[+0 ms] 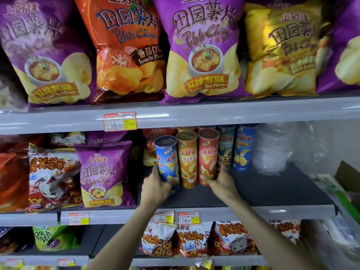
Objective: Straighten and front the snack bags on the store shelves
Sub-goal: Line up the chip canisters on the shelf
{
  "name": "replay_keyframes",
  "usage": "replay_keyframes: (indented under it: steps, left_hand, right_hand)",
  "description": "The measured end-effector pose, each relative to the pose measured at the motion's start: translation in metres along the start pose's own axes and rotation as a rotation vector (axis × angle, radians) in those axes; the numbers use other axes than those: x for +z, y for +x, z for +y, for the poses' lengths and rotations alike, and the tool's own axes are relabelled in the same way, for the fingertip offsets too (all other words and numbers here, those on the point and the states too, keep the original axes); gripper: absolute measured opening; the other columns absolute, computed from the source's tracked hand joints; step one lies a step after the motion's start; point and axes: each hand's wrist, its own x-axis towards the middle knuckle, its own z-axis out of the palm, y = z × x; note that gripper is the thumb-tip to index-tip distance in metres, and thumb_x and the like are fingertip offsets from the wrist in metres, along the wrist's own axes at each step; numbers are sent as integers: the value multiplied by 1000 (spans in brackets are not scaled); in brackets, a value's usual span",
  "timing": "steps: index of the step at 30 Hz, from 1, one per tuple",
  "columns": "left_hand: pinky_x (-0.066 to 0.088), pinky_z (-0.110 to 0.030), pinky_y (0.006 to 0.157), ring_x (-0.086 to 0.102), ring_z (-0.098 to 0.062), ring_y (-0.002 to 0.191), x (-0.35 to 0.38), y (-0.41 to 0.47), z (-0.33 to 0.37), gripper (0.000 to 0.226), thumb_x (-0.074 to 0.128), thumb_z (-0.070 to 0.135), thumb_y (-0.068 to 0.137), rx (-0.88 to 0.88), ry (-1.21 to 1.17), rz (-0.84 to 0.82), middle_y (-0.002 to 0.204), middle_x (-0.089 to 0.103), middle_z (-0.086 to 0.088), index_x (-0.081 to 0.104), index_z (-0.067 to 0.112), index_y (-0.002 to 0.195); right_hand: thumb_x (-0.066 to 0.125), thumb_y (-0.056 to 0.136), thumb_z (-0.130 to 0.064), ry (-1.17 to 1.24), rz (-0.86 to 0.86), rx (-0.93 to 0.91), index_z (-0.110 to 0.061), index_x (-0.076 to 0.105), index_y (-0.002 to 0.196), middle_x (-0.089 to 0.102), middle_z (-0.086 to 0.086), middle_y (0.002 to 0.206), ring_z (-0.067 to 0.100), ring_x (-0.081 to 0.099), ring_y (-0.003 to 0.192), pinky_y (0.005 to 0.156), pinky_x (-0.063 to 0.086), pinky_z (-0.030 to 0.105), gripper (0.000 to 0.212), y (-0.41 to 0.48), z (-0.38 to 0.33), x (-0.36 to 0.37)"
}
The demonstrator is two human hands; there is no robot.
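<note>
On the middle shelf [272, 190] the blue can [167, 158] is gripped by the left hand [155, 186] and the red can [207, 156] by the right hand [222, 182] — the orange can [188, 160] is held between them. A purple snack bag [103, 172] is stood just to their left.

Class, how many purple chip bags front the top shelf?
3: left purple bag, centre purple bag, right-edge purple bag, cut off by the frame. Others may hide behind.
</note>
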Motion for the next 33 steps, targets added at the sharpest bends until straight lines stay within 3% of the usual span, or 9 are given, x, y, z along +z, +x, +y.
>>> replay_keyframes:
  steps: [3,8,14,18,21,23,25,29,33]
  left_hand:
    - [63,-47,81,72,-19,85,-6,-4,2,58,88,55,75,1,-28,0,98,73,6,58,23,113]
    - [62,-43,78,74,-8,86,-14,-34,10,47,89,49,79,101,-150,97,97,76,10,55,30,106]
    - [58,-22,76,73,1,88,5,-59,39,41,92,32,81,286,-182,-192,98,78,15,64,29,111]
    - [58,-23,86,74,0,100,24,-59,57,45,85,30,90,300,-284,-356,113,78,15,63,27,130]
    - [57,-19,91,71,5,107,37,-60,59,54,81,33,94,304,-307,-416,119,71,25,54,35,141]
    - [56,-15,87,69,7,105,43,-59,54,57,80,33,94,308,-231,-368,121,67,24,53,35,145]
    - [55,-15,82,70,2,99,47,-54,43,45,78,31,95,308,-142,-266,115,71,16,61,31,136]
    - [57,-33,80,69,-11,93,53,-38,28,24,75,37,95,197,-69,-70,108,71,8,65,30,116]
    - [58,-43,88,67,-19,98,59,-28,22,31,76,43,94,142,-43,-50,114,64,2,58,28,115]
  right_hand:
    - [85,85,-41,-57,76,-29,-21,31,158,47,5,150,26,49,139,114,44,45,93,-21,-4,0]
    - [81,89,-35,-52,27,-199,-34,34,154,43,-11,154,9,46,139,114,43,38,81,-75,-14,3]
    - [83,88,-30,136,-96,-286,-44,41,150,58,-22,143,-7,57,127,100,53,20,76,-104,-38,1]
    - [87,83,-17,171,46,-252,-34,50,150,68,-14,133,4,66,118,93,60,32,79,-97,-21,-16]
    - [93,77,-21,149,196,-206,-32,53,145,67,-15,131,0,66,115,90,59,22,80,-91,-5,-37]
    - [94,74,-17,172,305,-156,-33,56,138,70,-14,125,-2,69,107,88,59,21,76,-82,4,-51]
    - [93,75,-11,226,366,-91,-31,60,134,74,-10,120,2,72,103,92,62,35,70,-70,15,-63]
    - [90,76,-13,169,424,-41,-40,60,125,74,-11,117,7,73,104,95,61,46,63,-43,34,-80]
    - [91,76,-18,110,454,-12,-43,56,120,73,-9,115,9,73,101,93,61,47,62,-18,36,-88]
